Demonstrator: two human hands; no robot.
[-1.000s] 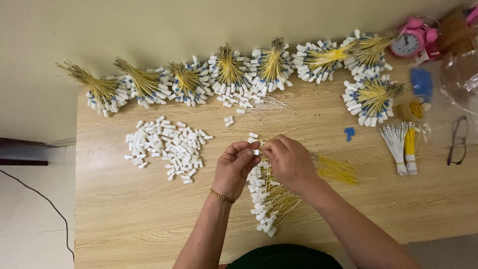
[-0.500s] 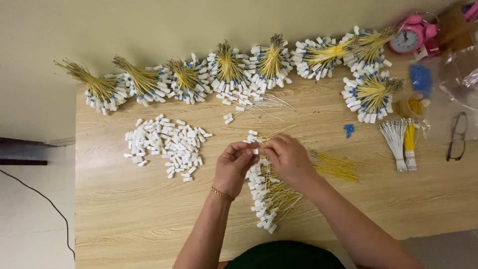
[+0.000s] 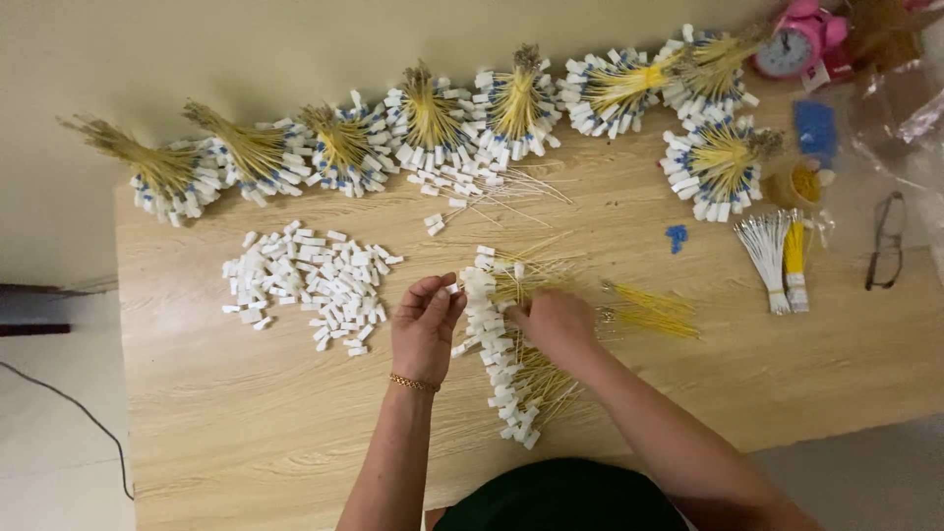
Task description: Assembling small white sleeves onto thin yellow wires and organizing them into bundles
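Note:
My left hand [image 3: 425, 324], with a gold bracelet at the wrist, pinches a small white plastic piece at its fingertips. My right hand [image 3: 557, 323] rests fingers-down on a row of thin yellow strands with white end pieces [image 3: 506, 364] that runs toward the near table edge. The two hands are a short gap apart. A pile of loose white plastic pieces [image 3: 313, 282] lies just left of my left hand. Loose yellow strands [image 3: 651, 312] lie just right of my right hand.
Several bundles of yellow strands with white and blue ends [image 3: 433, 123] line the far edge of the wooden table [image 3: 246, 423]. At the right are a white and yellow tied bunch [image 3: 779, 251], eyeglasses [image 3: 887, 239], a pink clock [image 3: 798, 44] and a clear plastic bag [image 3: 900, 108].
My right hand has drawn away from my left hand and dropped onto the row of yellow strands. My left hand stays in place, still pinching a white piece.

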